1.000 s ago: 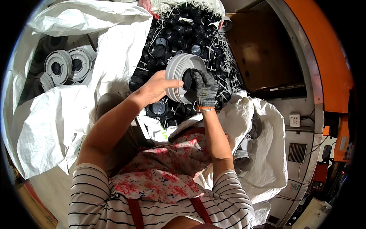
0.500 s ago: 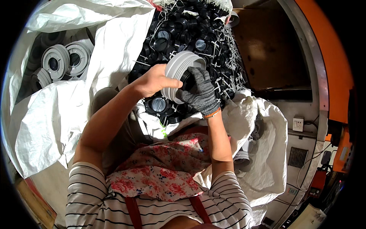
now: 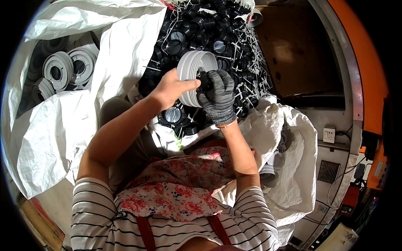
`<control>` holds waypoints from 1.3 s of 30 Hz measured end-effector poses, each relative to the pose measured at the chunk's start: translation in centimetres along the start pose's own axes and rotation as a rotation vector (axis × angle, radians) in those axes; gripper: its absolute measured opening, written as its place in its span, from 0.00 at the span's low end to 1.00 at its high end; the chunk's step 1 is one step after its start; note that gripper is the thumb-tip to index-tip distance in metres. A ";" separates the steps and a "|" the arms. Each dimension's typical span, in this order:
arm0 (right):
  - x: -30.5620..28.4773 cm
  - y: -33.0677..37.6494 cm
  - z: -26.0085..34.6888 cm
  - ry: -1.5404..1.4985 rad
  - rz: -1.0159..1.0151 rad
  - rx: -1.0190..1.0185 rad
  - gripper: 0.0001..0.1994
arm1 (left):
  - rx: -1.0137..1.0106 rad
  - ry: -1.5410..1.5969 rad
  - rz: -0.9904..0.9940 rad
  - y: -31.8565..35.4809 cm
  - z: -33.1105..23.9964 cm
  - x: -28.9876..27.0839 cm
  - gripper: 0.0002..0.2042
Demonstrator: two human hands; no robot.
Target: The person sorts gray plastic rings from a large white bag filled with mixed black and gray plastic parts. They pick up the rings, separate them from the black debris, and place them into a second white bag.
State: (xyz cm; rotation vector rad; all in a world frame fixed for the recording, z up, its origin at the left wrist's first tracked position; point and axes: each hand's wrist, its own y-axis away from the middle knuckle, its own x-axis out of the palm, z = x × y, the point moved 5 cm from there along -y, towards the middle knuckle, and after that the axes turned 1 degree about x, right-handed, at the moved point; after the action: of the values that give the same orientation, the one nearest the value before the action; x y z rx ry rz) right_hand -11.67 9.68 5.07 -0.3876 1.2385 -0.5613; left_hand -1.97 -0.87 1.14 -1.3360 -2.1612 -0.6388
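Observation:
My bare left hand (image 3: 171,88) grips the rim of a grey ribbed plastic ring (image 3: 193,72), held above the pile. My right hand (image 3: 218,97), in a grey knit glove, is pressed against the ring's right side and holds a small black plastic part (image 3: 204,82) at its opening. Below and behind lies a heap of black round plastic caps (image 3: 197,29) mixed with white plastic sprues (image 3: 247,50). One black cap with a grey centre (image 3: 172,114) lies just under my left wrist.
A white woven sack (image 3: 50,138) at the left holds several grey ribbed rings (image 3: 58,71). Another white sack (image 3: 293,167) sits at the right with grey parts inside. A brown cardboard sheet (image 3: 301,54) lies at the upper right, beside an orange machine frame (image 3: 364,67).
Both hands and the grey ring have stayed together and shifted slightly; the ring has turned so its opening shows more, with the gloved hand now lower on its right side.

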 end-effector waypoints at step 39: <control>1.4 2.8 -3.0 -0.436 0.021 0.369 0.40 | 0.108 -0.634 0.305 1.0 -1.7 1.5 0.23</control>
State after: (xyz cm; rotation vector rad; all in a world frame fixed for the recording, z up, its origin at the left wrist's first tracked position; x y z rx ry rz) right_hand -13.71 11.17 1.59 -0.1709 0.7014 -0.6336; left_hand -1.36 -0.59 3.53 -1.9428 -2.3247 0.0387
